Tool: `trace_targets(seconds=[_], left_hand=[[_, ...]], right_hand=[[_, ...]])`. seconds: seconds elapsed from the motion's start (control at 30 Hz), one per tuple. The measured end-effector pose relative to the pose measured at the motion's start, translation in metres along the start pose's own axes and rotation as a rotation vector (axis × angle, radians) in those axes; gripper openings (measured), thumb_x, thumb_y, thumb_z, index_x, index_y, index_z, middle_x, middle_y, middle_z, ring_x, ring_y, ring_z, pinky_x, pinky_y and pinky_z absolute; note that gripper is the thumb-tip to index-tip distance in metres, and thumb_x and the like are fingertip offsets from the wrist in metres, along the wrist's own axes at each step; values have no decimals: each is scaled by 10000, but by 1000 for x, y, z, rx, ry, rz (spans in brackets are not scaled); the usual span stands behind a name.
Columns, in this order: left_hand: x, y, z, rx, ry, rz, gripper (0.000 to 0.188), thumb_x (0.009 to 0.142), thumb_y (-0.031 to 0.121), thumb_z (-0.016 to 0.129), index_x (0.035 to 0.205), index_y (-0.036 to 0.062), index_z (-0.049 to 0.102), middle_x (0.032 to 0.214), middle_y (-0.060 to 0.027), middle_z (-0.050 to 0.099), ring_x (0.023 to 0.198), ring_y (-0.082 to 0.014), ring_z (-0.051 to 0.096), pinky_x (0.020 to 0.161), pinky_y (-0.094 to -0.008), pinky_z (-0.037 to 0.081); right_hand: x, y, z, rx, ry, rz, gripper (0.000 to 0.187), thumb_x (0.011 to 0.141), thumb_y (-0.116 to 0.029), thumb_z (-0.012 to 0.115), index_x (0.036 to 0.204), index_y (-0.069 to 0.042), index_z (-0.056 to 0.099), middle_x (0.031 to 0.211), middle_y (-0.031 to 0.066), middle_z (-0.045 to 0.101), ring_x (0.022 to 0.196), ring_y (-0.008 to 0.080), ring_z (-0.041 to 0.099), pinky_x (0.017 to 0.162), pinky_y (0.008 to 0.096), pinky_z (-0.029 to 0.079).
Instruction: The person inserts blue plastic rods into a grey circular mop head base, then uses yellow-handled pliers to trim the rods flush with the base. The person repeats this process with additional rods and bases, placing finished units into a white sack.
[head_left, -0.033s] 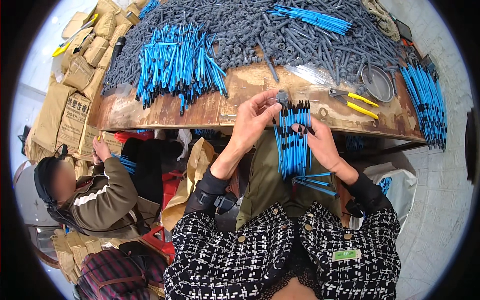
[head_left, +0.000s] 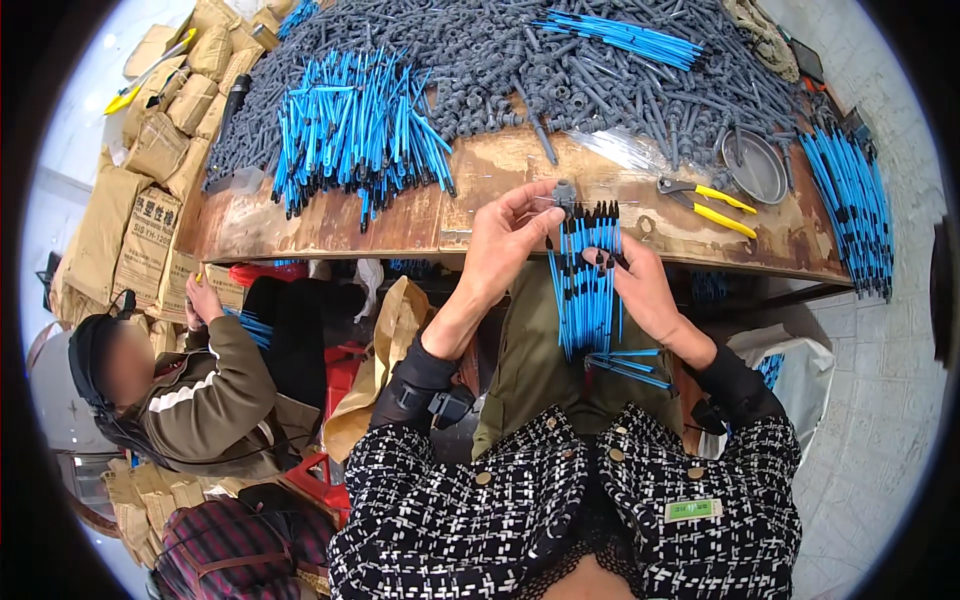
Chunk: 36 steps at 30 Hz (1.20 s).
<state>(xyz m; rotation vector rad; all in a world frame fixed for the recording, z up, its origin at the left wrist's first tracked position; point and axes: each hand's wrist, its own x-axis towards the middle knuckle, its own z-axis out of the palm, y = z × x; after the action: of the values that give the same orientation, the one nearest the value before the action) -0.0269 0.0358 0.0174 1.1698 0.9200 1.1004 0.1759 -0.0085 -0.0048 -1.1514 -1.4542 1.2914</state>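
At the front edge of the workbench, my left hand (head_left: 510, 232) is closed, thumb and fingertips pinching a small grey plastic fitting (head_left: 565, 190). Close beside it, my right hand (head_left: 640, 283) wraps round a bundle of thin blue rods (head_left: 588, 315) with black tips and black sleeves. The bundle stands roughly upright over my lap, its tips just below the fitting. Whether the fitting touches a rod I cannot tell. A few loose blue rods (head_left: 630, 366) jut out to the right at the bundle's lower end.
A wide heap of grey plastic parts (head_left: 480, 90) covers the far bench (head_left: 500, 170). Blue rods lie piled (head_left: 350, 130) at left, more hang over the right edge (head_left: 850, 210). Yellow-handled pliers (head_left: 715, 203) lie near a round metal dish (head_left: 755, 165). A co-worker (head_left: 200, 390) sits at left.
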Motion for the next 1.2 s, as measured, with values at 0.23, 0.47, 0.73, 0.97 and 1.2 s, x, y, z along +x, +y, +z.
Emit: trace_targets(seconds=[0.23, 0.47, 0.73, 0.97, 1.2], left_hand=[[2, 3, 3, -10, -6, -49, 327, 928, 73, 709, 1233, -34, 656, 1011, -57, 712, 883, -93, 658, 802, -255, 549], [-3, 8, 15, 146, -49, 42, 332, 970, 45, 628, 1284, -57, 595, 1094, -69, 691, 978, -103, 632, 852, -253, 513], [-3, 18, 1, -31, -178, -44, 379, 998, 59, 600, 1352, -63, 536, 1179, -81, 667, 1052, -120, 628, 929, -283, 526], [-1, 16, -4, -141, -296, -100, 392, 993, 82, 616, 1352, -53, 532, 1235, -104, 665, 1112, -151, 633, 1007, -313, 491], [-4, 19, -13, -176, -347, -111, 417, 994, 98, 619, 1372, -45, 517, 1250, -95, 651, 1131, -154, 625, 1018, -318, 488]], right_hand=[[3, -3, -5, -4, -25, 52, 277, 988, -207, 640, 1162, 6, 668, 959, 24, 732, 849, 48, 624, 767, 266, 516], [2, -3, -11, -37, -55, 27, 306, 997, -264, 629, 1147, 0, 675, 951, 36, 726, 845, 66, 618, 777, 286, 510], [1, -8, -19, -46, -174, -14, 259, 1038, -250, 556, 1090, -5, 622, 881, 37, 705, 812, 66, 616, 747, 281, 506], [-3, -18, -22, 79, -255, 55, 194, 1049, -170, 507, 1003, -10, 607, 820, 15, 674, 753, 78, 622, 710, 272, 513], [-1, -9, -22, -12, -282, 21, 210, 1046, -170, 511, 1030, -3, 638, 881, 35, 693, 790, 78, 599, 738, 284, 493]])
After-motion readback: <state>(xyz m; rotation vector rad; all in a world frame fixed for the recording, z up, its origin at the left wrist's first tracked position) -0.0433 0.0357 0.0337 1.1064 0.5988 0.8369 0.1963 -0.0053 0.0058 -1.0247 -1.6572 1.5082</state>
